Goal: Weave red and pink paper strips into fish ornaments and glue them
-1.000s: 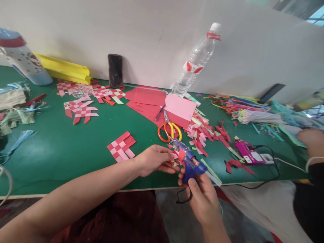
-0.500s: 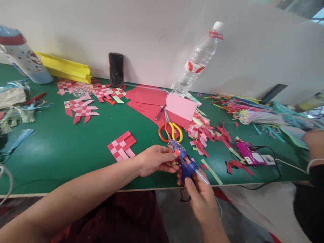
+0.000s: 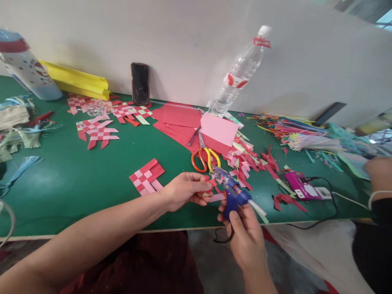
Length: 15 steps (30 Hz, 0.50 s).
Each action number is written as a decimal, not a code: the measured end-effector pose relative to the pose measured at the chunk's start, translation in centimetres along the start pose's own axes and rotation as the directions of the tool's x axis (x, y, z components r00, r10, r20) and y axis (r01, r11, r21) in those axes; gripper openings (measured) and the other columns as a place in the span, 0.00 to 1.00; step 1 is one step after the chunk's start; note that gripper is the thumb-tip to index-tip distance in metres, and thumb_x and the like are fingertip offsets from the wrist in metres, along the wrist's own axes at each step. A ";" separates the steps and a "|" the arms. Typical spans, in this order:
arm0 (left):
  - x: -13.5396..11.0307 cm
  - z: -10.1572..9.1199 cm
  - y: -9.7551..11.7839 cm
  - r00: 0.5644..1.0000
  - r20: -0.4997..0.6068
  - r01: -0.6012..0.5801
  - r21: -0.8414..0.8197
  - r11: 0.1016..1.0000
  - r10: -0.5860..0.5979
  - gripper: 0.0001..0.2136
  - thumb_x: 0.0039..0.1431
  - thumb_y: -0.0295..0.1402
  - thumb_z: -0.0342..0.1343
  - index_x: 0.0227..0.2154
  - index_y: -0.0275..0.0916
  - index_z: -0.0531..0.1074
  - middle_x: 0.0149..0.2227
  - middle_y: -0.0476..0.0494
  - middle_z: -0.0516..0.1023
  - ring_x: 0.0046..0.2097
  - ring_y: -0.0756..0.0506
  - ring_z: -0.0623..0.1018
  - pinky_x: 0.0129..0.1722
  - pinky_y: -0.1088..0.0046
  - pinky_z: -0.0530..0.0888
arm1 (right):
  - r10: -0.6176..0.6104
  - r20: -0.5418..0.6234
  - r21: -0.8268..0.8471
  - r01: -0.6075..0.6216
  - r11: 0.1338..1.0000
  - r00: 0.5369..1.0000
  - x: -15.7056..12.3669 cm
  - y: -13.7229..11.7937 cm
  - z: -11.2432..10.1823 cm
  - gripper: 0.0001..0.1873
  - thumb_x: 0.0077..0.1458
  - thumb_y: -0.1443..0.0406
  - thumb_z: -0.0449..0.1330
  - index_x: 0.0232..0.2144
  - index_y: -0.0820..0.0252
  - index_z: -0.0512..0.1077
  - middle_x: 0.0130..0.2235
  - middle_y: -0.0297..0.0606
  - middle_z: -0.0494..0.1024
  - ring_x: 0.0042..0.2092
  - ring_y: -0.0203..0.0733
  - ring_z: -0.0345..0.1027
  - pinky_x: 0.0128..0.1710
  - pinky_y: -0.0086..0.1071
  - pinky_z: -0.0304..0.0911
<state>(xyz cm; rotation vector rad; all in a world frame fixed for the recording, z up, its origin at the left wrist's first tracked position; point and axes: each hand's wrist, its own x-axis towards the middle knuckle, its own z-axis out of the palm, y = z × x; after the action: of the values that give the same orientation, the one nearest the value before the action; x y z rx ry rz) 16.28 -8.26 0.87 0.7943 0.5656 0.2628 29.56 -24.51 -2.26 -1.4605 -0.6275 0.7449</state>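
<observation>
My right hand (image 3: 243, 228) is wrapped round the handle of a blue hot glue gun (image 3: 232, 192), its clear nozzle end pointing away from me and a glue stick (image 3: 257, 207) sticking out at the back. Between the thumb and fingers of my left hand (image 3: 191, 188) is a small red paper piece (image 3: 210, 183), partly hidden by the fingers. Just beyond the glue gun lie scissors (image 3: 206, 158) with one orange and one yellow handle. A woven red and pink paper piece (image 3: 147, 176) rests on the green table, left of my left hand.
Red paper sheets (image 3: 180, 118), a pink sheet (image 3: 219, 130) and paper scraps (image 3: 245, 161) lie behind the hands. A plastic bottle (image 3: 239, 73) and a phone (image 3: 140, 83) stand by the wall. A purple power strip (image 3: 301, 185) sits at right, near another person's arm (image 3: 379, 175).
The glue gun in my right hand has moved to the right, away from my left hand. More of the red paper piece in my left fingers now shows.
</observation>
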 end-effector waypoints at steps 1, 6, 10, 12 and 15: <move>0.0 -0.1 0.1 1.000 -0.015 -0.024 0.068 0.997 0.025 0.12 0.49 0.38 0.67 0.25 0.35 0.71 0.27 0.46 0.77 0.26 0.52 0.76 0.28 0.77 0.75 | 0.019 -0.031 0.072 -0.017 0.997 0.999 0.2 -0.2 -0.1 0.15 0.55 0.58 0.65 0.46 0.51 0.74 0.40 0.38 0.78 0.36 0.40 0.72 0.33 0.32 0.71; 1.1 0.5 0.8 0.969 0.077 -0.206 0.773 0.601 0.234 0.09 0.59 0.32 0.55 0.25 0.38 0.76 0.23 0.48 0.75 0.28 0.48 0.77 0.32 0.75 0.73 | 0.086 -0.144 0.247 -0.049 0.968 0.986 0.9 -1.5 -1.3 0.15 0.49 0.59 0.69 0.41 0.48 0.75 0.38 0.35 0.77 0.38 0.38 0.73 0.33 0.30 0.71; 2.8 2.4 0.2 0.920 0.267 -0.335 0.916 0.219 0.287 0.07 0.55 0.26 0.57 0.26 0.40 0.79 0.31 0.41 0.80 0.38 0.40 0.79 0.41 0.70 0.72 | 0.093 -0.179 0.238 -0.049 0.970 0.979 0.9 -1.6 -2.5 0.15 0.49 0.59 0.69 0.41 0.47 0.75 0.38 0.33 0.77 0.37 0.37 0.73 0.33 0.30 0.71; 3.8 3.4 -0.5 0.919 0.273 -0.329 0.929 0.172 0.283 0.07 0.54 0.25 0.57 0.24 0.38 0.78 0.31 0.37 0.79 0.38 0.37 0.79 0.42 0.65 0.72 | 0.110 -0.196 0.239 -0.061 0.969 0.974 0.7 -1.5 -3.0 0.16 0.49 0.58 0.69 0.42 0.47 0.75 0.39 0.34 0.78 0.37 0.37 0.73 0.32 0.30 0.71; 5.1 4.4 -1.0 0.921 0.263 -0.304 0.947 0.108 0.287 0.06 0.52 0.21 0.58 0.23 0.37 0.75 0.28 0.35 0.77 0.36 0.35 0.80 0.43 0.60 0.73 | 0.137 -0.230 0.256 -0.076 0.964 0.963 0.4 -1.3 -3.7 0.16 0.48 0.59 0.70 0.41 0.48 0.75 0.39 0.34 0.78 0.37 0.38 0.73 0.31 0.30 0.71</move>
<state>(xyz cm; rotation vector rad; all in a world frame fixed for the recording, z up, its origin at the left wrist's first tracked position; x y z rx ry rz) 22.96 -9.43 0.65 2.2821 0.5105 0.2347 32.78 -26.55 -1.06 -1.3373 -0.2562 0.6847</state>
